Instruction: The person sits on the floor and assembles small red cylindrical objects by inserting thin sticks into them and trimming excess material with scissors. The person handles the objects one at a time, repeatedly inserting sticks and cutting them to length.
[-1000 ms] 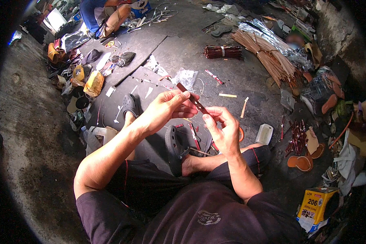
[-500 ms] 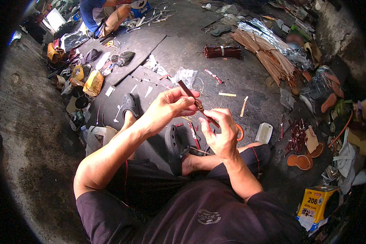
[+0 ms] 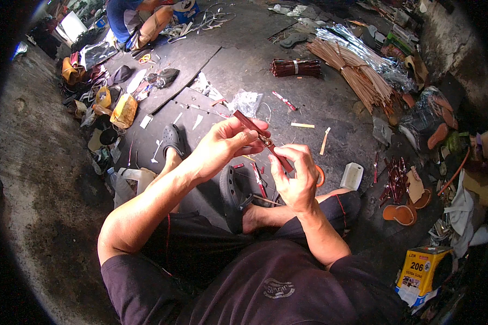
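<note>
A reddish-brown strap (image 3: 283, 163) with a small metal ornament at its middle is stretched between my hands above my lap. My left hand (image 3: 234, 139) pinches its upper part between thumb and fingers. Lower down, my right hand (image 3: 296, 176) grips the other end with thumb and forefinger. Partly hidden behind the right hand is an orange ring-shaped handle (image 3: 320, 176). On the floor beneath lie dark red strap pieces (image 3: 259, 181), next to my dark clog (image 3: 231, 197).
A tied bundle of dark straps (image 3: 295, 67) and long tan strips (image 3: 352, 70) lie farther off. At right are a white tray (image 3: 352, 176), a strap pile (image 3: 396, 179), sandal soles (image 3: 400, 215) and a yellow can (image 3: 422, 276). Another person (image 3: 138, 24) sits at far left.
The strap has turned slightly in my fingers, so its broad face and metal ornament now show more plainly. Both hands have barely moved.
</note>
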Motion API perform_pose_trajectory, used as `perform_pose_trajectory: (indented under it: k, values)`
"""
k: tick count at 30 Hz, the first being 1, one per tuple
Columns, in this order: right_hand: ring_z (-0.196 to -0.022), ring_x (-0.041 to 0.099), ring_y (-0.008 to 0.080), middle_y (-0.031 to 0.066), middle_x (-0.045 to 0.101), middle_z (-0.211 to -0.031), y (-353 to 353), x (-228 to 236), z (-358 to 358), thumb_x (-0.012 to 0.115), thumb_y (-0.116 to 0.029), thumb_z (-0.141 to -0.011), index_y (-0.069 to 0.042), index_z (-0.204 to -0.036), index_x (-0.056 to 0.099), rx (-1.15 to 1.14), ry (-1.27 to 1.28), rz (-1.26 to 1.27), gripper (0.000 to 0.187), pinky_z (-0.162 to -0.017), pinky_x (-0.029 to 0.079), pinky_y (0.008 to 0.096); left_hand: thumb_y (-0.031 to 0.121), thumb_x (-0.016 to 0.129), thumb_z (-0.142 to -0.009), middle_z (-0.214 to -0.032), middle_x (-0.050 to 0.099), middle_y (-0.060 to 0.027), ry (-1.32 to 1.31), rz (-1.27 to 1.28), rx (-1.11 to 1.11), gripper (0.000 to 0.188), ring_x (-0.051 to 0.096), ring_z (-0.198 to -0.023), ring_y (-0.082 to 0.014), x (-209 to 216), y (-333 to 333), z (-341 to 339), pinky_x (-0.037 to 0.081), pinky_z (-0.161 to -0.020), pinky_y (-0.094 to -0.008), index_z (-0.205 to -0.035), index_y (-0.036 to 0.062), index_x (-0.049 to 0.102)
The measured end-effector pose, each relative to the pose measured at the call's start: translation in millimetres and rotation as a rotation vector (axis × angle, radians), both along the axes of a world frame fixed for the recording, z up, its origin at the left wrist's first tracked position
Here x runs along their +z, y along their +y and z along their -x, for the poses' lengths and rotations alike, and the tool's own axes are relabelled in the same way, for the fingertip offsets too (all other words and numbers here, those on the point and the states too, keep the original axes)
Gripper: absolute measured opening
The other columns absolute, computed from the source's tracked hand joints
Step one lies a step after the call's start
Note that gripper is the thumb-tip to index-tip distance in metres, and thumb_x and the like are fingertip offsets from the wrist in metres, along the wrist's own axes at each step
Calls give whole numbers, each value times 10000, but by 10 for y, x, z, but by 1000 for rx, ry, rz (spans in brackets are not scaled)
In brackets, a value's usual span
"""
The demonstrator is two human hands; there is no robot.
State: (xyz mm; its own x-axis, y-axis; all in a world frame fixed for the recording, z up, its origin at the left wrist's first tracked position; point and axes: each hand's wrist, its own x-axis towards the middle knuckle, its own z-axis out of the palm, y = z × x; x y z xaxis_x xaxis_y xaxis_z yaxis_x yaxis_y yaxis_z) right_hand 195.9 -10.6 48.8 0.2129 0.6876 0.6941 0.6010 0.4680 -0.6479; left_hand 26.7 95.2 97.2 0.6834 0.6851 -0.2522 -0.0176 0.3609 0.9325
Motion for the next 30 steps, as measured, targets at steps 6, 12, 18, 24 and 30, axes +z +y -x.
perform_pose_trajectory:
  k: [6,12,18,24,30]
  values:
    - [-830,641,258,117,640,-959,-1,6,0,751,-7,-801,-37,-1046,614,5,-1,9,282,-708,528,349,210,577,-1001,-1107,651,-54,-27,23,-2,279,640,-993,-135,-46,10,-12,527,-945,-313,-1218,38,613]
    - [-790,650,233,112,642,-936,-37,-31,14,777,-87,-800,-30,-1060,608,93,55,114,316,-701,525,346,223,570,-1006,-1050,667,-41,53,17,-17,302,644,-983,-126,8,-21,-37,524,-938,-305,-1258,57,593]
    - [-796,665,248,122,645,-918,-63,27,-28,744,-87,-822,-19,-1072,625,196,58,252,285,-698,529,357,108,522,-974,-1140,651,-101,140,-168,-218,512,614,-1052,-178,108,-159,-62,501,-929,-340,-1467,90,387]
    - [-927,619,282,107,634,-1046,-9,242,-240,702,2,-790,-34,-1126,639,173,-278,107,344,-824,509,387,39,492,-897,-1055,681,-148,471,-497,-298,599,628,-947,-175,80,-169,-9,489,-833,-328,-1478,85,354]
    - [-914,626,293,114,628,-992,8,170,-339,717,10,-761,-49,-1107,632,320,-288,186,361,-792,523,399,165,593,-925,-928,700,-147,414,-523,-231,623,650,-908,-179,307,-218,-59,496,-837,-339,-1481,56,332]
